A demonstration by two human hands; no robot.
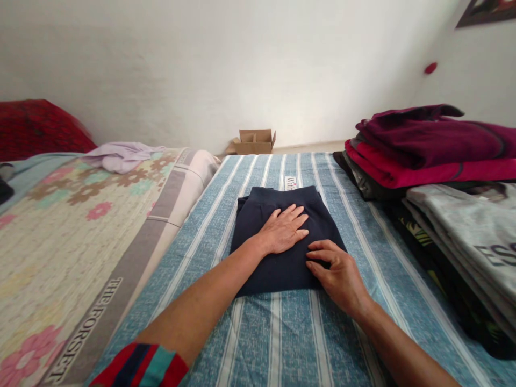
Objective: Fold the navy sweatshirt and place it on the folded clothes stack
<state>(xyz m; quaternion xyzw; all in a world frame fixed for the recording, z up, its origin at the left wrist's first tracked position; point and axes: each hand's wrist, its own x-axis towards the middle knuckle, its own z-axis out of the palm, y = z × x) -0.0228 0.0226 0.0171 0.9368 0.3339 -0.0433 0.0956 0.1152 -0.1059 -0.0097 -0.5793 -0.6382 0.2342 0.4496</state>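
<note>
A folded navy garment with a wide waistband, which looks like a pair of trousers, lies on a blue striped cloth. My left hand rests flat on its middle with the fingers spread. At the garment's right edge is my right hand, its fingers bent and its thumb apart from them. Nothing shows between those fingers, and the fingertips touch or hover just over the fabric. Part of the garment is hidden under my left hand and forearm.
To the right stand piles of folded clothes: maroon and pink garments behind, grey ones nearer. A floral bedspread covers the left side, with a pale lilac cloth on it. An open cardboard box sits by the wall.
</note>
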